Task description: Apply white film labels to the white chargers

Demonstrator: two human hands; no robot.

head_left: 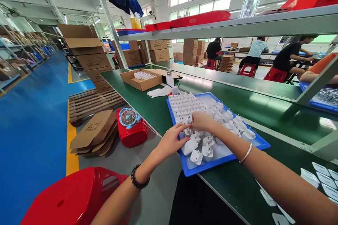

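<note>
A blue-rimmed tray [224, 163] lies on the green workbench, full of white plug adapters [195, 156] with metal pins. Neat upright rows [185, 105] of them fill its far left part; loose ones lie tilted in the near and right parts. Over the tray's left middle, my right hand [202, 122] has its fingers curled together, and whatever is in them is hidden. My left hand [173, 141] reaches over the left rim, thumb and fingers apart, its fingertips at my right hand. White adapters show just below and between its fingers, with no clear grip on one.
Beyond the tray are white gloves [160, 91], a small bottle [169, 78] and an open cardboard box [139, 81] of white parts. White flat pieces [326, 182] lie at right. A shelf [211, 30] overhangs the bench. A red stool [68, 197] stands left; people sit behind.
</note>
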